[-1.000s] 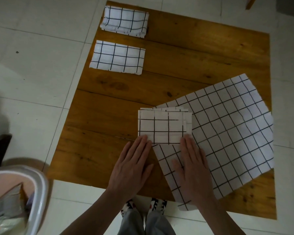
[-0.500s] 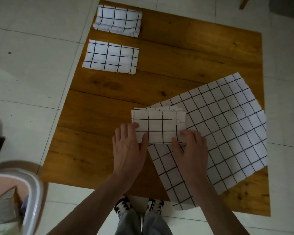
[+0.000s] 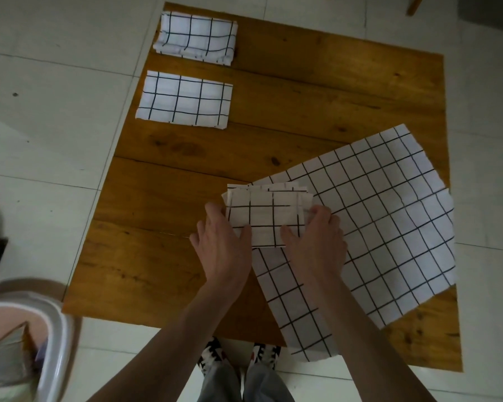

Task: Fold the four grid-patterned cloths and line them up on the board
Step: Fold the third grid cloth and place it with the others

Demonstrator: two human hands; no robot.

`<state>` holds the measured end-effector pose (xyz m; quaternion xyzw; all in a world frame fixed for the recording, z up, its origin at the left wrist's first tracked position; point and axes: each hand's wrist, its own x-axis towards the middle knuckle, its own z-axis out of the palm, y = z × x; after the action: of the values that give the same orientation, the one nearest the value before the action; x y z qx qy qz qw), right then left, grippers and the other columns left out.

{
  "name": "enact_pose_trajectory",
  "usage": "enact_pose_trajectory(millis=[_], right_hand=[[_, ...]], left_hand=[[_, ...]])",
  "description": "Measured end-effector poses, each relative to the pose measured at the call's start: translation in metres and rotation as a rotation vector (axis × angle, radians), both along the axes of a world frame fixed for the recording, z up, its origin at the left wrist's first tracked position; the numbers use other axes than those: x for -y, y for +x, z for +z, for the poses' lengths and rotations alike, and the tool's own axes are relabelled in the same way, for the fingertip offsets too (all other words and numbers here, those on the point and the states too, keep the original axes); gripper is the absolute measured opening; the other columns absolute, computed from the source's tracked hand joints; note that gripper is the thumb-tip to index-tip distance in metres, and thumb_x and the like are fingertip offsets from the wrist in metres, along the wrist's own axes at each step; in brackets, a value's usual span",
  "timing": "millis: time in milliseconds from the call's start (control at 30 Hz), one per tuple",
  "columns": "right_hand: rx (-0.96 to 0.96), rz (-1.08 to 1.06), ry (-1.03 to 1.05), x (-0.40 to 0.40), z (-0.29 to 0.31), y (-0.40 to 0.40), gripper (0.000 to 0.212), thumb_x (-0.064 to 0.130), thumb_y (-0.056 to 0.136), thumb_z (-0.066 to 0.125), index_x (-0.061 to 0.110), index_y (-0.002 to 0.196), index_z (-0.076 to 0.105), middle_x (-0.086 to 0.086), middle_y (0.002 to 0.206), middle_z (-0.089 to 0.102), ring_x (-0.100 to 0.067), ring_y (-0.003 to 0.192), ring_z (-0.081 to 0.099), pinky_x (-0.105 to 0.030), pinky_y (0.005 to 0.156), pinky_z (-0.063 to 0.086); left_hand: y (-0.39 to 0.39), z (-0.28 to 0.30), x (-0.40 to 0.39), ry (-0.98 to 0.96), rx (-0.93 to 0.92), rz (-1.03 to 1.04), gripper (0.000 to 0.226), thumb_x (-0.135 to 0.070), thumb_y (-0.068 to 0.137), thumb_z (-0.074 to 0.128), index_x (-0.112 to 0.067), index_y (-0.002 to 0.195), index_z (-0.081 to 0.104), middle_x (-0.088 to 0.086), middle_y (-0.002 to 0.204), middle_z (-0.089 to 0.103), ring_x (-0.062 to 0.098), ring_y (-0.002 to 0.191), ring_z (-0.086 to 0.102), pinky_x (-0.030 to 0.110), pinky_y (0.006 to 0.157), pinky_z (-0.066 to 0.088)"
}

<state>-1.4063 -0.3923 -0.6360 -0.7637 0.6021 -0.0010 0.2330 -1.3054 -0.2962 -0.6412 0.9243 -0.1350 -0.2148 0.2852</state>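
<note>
A person stands over a wooden board (image 3: 317, 91) lying on a tiled floor (image 3: 55, 140), seen from above. A second ago both hands lay flat, fingers straight, at the near edge of a small folded grid-patterned cloth (image 3: 266, 219). Now the left hand (image 3: 224, 245) and the right hand (image 3: 317, 242) have closed in on its two short sides, thumbs on top and fingers curled round the edges, so each grip pinches the folded cloth. Its near edge looks slightly raised; I judge it is being picked up to join the line.

Two folded cloths already lie along the board's left edge: one (image 3: 196, 37) at the far left corner, another (image 3: 185, 101) just nearer, apart from it. The held cloth sits near the board's middle, partly on top of the fourth cloth (image 3: 375, 227), which lies spread open and unfolded toward the right edge and near edge.

The board between the held cloth and the line looks bare. A white basket (image 3: 53, 338) stands on the floor off the near left corner. The person's patterned shoes (image 3: 215, 355) show at the near edge.
</note>
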Motion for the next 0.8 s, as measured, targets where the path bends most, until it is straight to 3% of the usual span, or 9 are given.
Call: enact_pose_trajectory(millis=[133,233,400,500,600,700,800], right_hand=[[0.028,0.019,-0.006,0.002,-0.005,-0.003,0.078,0.049,0.082,0.079,0.017,0.141,0.039,-0.007,0.131,0.053,-0.028,0.117,0.056,-0.045,0.096,0.047],[0.053,0.088,-0.053,0.005,-0.007,-0.008,0.088,0.049,0.08,0.079,0.018,0.148,0.033,-0.009,0.135,0.046,-0.03,0.121,0.05,-0.046,0.097,0.045],[0.152,0.26,-0.063,0.014,0.007,-0.017,0.108,0.047,0.081,0.081,0.023,0.162,0.014,-0.009,0.159,0.025,-0.031,0.146,0.028,-0.053,0.111,0.036],[0.318,0.309,0.0,0.027,0.031,-0.017,0.098,0.04,0.087,0.079,0.024,0.162,0.018,-0.003,0.164,0.027,-0.022,0.149,0.026,-0.048,0.115,0.03],[0.534,0.332,0.201,0.04,0.069,-0.016,0.087,0.028,0.09,0.078,0.033,0.159,0.024,0.011,0.157,0.041,-0.009,0.144,0.036,-0.037,0.113,0.034],[0.621,0.284,0.547,0.053,0.127,-0.012,0.07,0.014,0.092,0.074,0.043,0.147,0.042,0.011,0.135,0.062,-0.008,0.127,0.058,-0.03,0.092,0.055],[0.635,0.291,0.651,0.06,0.19,-0.008,0.034,0.006,0.094,0.069,0.027,0.121,0.066,0.007,0.104,0.076,-0.013,0.1,0.073,-0.026,0.076,0.06]], left_hand=[[0.001,-0.002,0.0,-0.107,-0.042,0.033,0.041,-0.022,0.091,0.074,-0.025,0.125,0.051,-0.008,0.117,0.063,0.019,0.116,0.054,0.049,0.109,0.039],[0.002,0.0,-0.001,-0.288,-0.1,-0.01,0.018,-0.021,0.097,0.068,-0.029,0.111,0.059,-0.01,0.108,0.064,0.012,0.101,0.062,0.047,0.088,0.059],[0.005,0.02,0.0,-0.418,-0.161,-0.133,0.012,-0.021,0.101,0.062,-0.026,0.111,0.063,-0.007,0.104,0.067,0.016,0.093,0.066,0.045,0.072,0.061],[0.011,0.053,0.001,-0.454,-0.259,-0.166,0.021,-0.014,0.1,0.063,-0.025,0.118,0.062,-0.01,0.104,0.069,0.008,0.088,0.069,0.032,0.067,0.062],[0.02,0.1,0.003,-0.467,-0.378,-0.181,0.026,-0.014,0.096,0.07,-0.02,0.12,0.061,-0.005,0.106,0.072,0.012,0.083,0.074,0.034,0.063,0.064],[0.03,0.153,0.005,-0.444,-0.44,-0.216,0.025,-0.012,0.092,0.076,-0.014,0.114,0.066,0.002,0.098,0.074,0.013,0.079,0.075,0.026,0.061,0.06],[0.038,0.211,0.002,-0.507,-0.477,-0.179,0.018,-0.011,0.088,0.079,-0.009,0.104,0.07,0.007,0.094,0.076,0.018,0.081,0.076,0.032,0.065,0.063]])
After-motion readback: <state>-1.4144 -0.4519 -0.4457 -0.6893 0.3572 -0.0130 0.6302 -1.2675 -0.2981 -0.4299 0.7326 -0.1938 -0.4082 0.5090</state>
